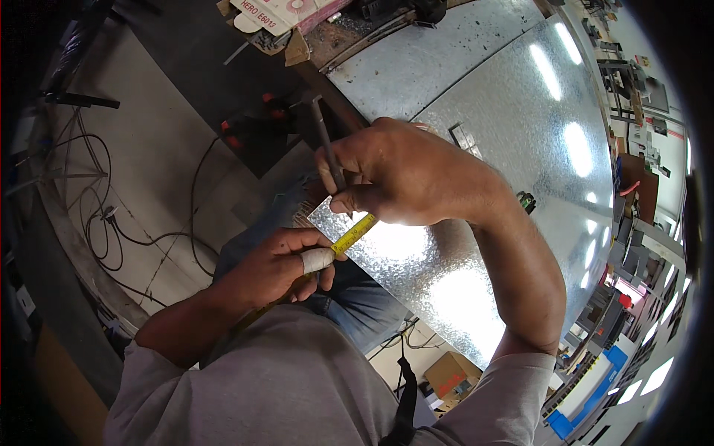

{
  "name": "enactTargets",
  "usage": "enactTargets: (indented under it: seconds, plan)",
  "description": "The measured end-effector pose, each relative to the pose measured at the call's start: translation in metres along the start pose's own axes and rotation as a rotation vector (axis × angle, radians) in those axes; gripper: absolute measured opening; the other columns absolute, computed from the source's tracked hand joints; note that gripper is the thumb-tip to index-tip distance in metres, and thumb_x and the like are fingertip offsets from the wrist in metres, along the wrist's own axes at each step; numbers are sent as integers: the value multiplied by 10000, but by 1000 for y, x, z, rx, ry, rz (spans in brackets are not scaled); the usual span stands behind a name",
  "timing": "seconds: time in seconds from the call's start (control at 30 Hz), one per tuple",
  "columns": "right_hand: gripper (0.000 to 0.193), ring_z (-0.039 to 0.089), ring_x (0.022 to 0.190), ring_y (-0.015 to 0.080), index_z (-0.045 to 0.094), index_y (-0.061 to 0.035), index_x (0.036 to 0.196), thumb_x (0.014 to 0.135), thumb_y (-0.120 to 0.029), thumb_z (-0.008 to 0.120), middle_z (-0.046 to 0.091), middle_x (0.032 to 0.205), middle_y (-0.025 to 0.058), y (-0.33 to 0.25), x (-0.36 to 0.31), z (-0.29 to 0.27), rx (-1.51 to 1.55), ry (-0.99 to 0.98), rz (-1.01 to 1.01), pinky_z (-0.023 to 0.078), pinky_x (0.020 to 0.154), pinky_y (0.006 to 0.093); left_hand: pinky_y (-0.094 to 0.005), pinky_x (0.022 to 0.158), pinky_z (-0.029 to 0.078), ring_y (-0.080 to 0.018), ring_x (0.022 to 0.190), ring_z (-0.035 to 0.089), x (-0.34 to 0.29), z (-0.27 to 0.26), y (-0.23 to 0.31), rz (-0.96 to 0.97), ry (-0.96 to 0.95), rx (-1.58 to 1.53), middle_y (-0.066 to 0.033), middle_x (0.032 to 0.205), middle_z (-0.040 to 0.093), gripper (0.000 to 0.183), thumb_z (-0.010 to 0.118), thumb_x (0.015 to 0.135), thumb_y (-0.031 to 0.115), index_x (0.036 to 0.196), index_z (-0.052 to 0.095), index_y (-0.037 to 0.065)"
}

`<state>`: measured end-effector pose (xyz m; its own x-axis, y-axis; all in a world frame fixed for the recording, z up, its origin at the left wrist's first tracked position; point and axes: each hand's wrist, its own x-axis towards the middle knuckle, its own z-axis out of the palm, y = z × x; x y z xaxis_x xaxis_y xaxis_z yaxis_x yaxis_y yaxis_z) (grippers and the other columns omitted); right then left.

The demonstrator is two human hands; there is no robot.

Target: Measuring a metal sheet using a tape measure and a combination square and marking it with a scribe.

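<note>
My left hand [286, 262], its thumb wrapped in white tape, pinches the yellow blade of a tape measure [353, 236] at the edge of a shiny galvanized metal sheet [405, 260]. The blade reaches across the sheet's corner toward my other hand. Above that corner, my right hand [372, 167] grips a thin dark metal rod [324, 134], tilted, with its lower tip near the blade. Whether the tip touches the sheet is hard to see. The tape's case is not plainly visible.
Another metal sheet [439, 59] lies toward the back of the table. A small rectangular metal piece [465, 140] rests beyond my right wrist. A pink and white box [271, 13] stands at the far left end. Black cables [111, 215] trail over the floor. A cardboard box [450, 374] sits below.
</note>
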<state>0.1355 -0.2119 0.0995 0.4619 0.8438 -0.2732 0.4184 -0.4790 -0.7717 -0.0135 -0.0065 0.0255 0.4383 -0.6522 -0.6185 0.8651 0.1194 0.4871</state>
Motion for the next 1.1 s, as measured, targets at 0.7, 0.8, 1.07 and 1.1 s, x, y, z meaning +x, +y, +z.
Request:
enactTargets:
  seconds: [0.7,0.8,1.07,1.1]
  plan:
    - [136,705,693,255,711,-82,952,900,-196,764,689,710,85,2,0,-2,-6,-40,-44,503,643,430,-218,526,412,-52,565,528,0,1,0,20,-9,-4,-44,834,659,206,496,1084,116,1169,657,20]
    - [146,704,696,260,712,-79,950,893,-198,774,688,711,88,2,0,-2,10,-54,-44,503,647,434,-217,523,410,-50,563,525,0,0,0,15,-5,-6,-42,832,657,207,496,1084,121,1166,657,21]
    - [156,698,694,253,708,-79,938,889,-208,781,675,698,77,2,1,-1,-8,-42,-43,494,648,439,-218,529,414,-52,564,527,1,0,0,18,-11,0,-42,832,656,209,496,1084,128,1166,657,23]
    - [157,696,692,250,707,-79,936,890,-210,781,672,695,74,2,1,-1,-14,-43,-36,492,649,439,-218,529,413,-54,564,527,0,0,0,14,-8,2,-44,832,656,209,497,1084,127,1168,658,23]
